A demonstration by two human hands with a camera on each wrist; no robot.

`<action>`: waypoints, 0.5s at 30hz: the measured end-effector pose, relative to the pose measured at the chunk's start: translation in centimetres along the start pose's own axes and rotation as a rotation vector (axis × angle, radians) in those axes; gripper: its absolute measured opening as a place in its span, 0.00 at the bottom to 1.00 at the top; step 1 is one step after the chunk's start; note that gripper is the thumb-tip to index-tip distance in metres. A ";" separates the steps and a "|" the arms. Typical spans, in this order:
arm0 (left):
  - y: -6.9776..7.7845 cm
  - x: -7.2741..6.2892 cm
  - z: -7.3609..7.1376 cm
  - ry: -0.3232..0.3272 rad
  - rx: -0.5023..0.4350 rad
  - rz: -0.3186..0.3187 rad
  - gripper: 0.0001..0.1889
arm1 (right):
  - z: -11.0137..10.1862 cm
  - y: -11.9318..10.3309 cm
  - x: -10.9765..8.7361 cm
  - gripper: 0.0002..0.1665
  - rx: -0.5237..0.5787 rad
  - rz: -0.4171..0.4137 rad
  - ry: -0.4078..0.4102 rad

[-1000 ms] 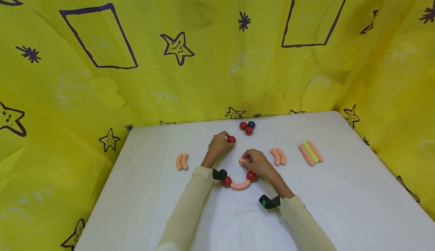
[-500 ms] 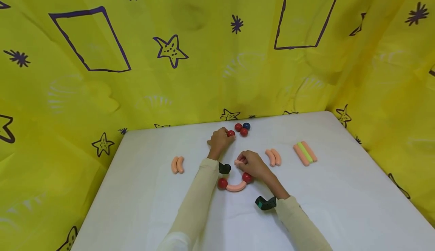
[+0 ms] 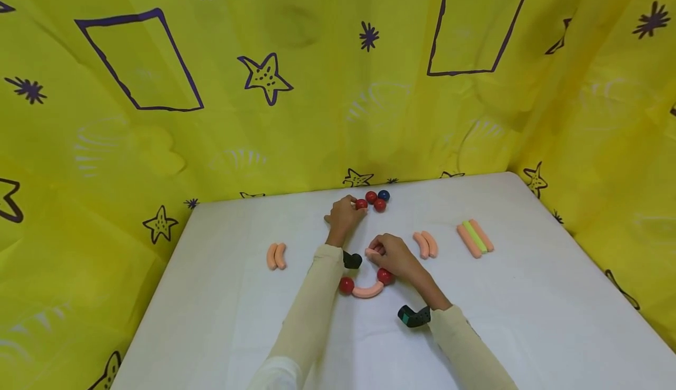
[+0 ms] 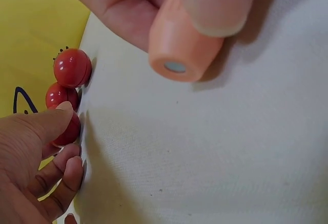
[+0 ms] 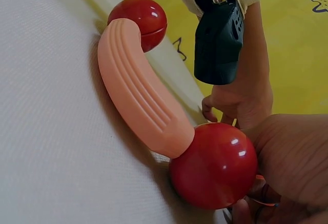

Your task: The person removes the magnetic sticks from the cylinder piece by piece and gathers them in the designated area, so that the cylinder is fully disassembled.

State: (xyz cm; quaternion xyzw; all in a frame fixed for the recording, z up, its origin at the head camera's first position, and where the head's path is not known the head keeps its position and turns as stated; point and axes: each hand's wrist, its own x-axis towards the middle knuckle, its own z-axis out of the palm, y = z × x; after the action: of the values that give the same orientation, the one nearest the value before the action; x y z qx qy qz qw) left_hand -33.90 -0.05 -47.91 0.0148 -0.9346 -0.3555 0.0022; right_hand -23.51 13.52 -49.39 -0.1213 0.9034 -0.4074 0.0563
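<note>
At the far part of the table, my left hand (image 3: 345, 214) pinches a red ball (image 3: 361, 204). In the left wrist view its thumb lies on that red ball (image 4: 70, 131), beside other red balls. My right hand (image 3: 395, 255) pinches a short peach rod (image 3: 372, 252) above the table. The left wrist view shows the rod's end (image 4: 179, 55) with a silvery disc in it. Nearer to me, a curved grooved peach rod (image 3: 368, 291) touches a left red ball (image 3: 346, 285) at one end and a right red ball (image 3: 385, 276) at the other, just below my right hand.
Two red balls (image 3: 379, 205) and a dark blue ball (image 3: 384, 195) cluster at the back. Curved peach rods lie in pairs at left (image 3: 276, 256) and right (image 3: 425, 244). Farther right are straight peach rods (image 3: 469, 241) around a green rod (image 3: 474, 237). A yellow curtain (image 3: 317, 132) hangs behind.
My left hand has moved away from me with the red ball, up to the cluster at the back. My right hand stays nearly in place with the peach rod. The head view has shifted slightly.
</note>
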 end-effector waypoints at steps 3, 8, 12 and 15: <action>-0.1 0.1 0.1 0.007 -0.015 0.012 0.17 | 0.0 0.1 0.1 0.09 0.003 0.001 0.001; -0.3 0.1 0.1 0.019 -0.036 0.019 0.16 | 0.0 0.2 0.0 0.07 0.007 -0.022 0.014; -0.3 0.0 0.1 0.024 -0.043 0.007 0.16 | 0.1 0.3 0.0 0.07 0.004 -0.043 0.015; -0.3 0.0 0.0 0.022 -0.048 0.004 0.16 | 0.0 0.4 0.0 0.07 0.000 -0.051 0.019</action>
State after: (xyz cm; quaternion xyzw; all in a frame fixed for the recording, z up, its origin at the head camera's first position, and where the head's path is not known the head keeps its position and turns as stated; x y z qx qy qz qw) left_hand -33.92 -0.31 -48.07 0.0165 -0.9258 -0.3775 0.0133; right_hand -23.56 13.73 -49.69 -0.1404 0.9005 -0.4099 0.0375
